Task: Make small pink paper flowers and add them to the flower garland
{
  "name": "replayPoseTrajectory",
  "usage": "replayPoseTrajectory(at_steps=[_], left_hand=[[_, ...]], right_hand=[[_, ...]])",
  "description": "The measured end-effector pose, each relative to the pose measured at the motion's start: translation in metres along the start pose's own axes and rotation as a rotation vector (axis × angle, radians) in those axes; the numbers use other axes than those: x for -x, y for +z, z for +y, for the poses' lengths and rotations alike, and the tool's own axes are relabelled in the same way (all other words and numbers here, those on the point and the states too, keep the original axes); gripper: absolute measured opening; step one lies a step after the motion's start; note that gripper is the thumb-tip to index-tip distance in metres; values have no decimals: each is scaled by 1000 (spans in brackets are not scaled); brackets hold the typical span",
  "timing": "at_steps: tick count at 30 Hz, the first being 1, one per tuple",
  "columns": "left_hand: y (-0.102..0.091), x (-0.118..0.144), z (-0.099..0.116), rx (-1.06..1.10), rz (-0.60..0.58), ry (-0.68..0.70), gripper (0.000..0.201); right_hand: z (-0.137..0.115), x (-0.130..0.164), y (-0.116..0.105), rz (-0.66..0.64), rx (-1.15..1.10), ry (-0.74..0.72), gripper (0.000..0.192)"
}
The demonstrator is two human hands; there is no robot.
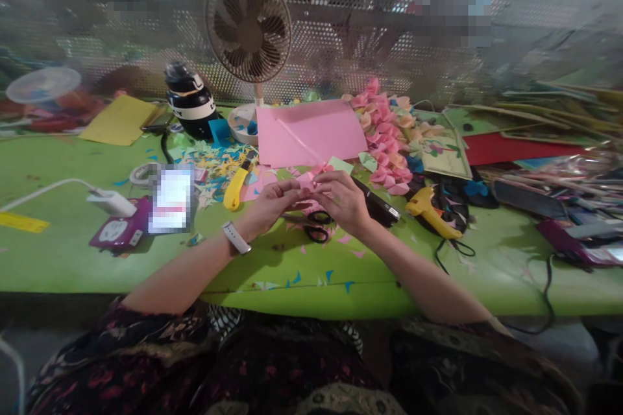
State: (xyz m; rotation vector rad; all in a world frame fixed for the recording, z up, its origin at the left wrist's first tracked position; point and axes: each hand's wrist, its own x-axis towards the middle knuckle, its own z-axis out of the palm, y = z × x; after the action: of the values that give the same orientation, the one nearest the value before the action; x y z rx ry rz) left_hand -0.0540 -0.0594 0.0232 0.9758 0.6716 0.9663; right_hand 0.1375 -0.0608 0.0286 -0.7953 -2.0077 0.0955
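Left hand [263,207] + right hand [346,200]: both pinching 1 pink paper piece [305,182] | 1 scissors [310,224] | 1 fan [252,34]

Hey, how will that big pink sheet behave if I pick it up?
The sheet is probably light and a bit floppy, since it looks thin and wide. It would likely slide when pushed, as it lies fairly flat. It might flutter if the fan just behind it is blowing.

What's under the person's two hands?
Below the left hand and right hand, which hold a small pink paper piece, you can see black-handled scissors and some pink paper scraps on the green tabletop. Whatever lies directly beneath the palms is covered, so I can't tell.
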Motion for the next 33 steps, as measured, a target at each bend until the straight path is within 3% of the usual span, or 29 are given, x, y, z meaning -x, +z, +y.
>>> replayPoseTrajectory(at_steps=[7, 14, 33], left_hand=[[2, 1, -2, 30, -35, 62, 31], [5, 3, -1, 28, -72, 90, 24], [7, 2, -12, -15, 8, 170, 35]], right_hand=[[-7, -2, 5, 87, -100, 164, 10], [-8, 0, 8, 53, -333, 379, 11], [-10, 1, 12, 65, -313, 390, 11]])
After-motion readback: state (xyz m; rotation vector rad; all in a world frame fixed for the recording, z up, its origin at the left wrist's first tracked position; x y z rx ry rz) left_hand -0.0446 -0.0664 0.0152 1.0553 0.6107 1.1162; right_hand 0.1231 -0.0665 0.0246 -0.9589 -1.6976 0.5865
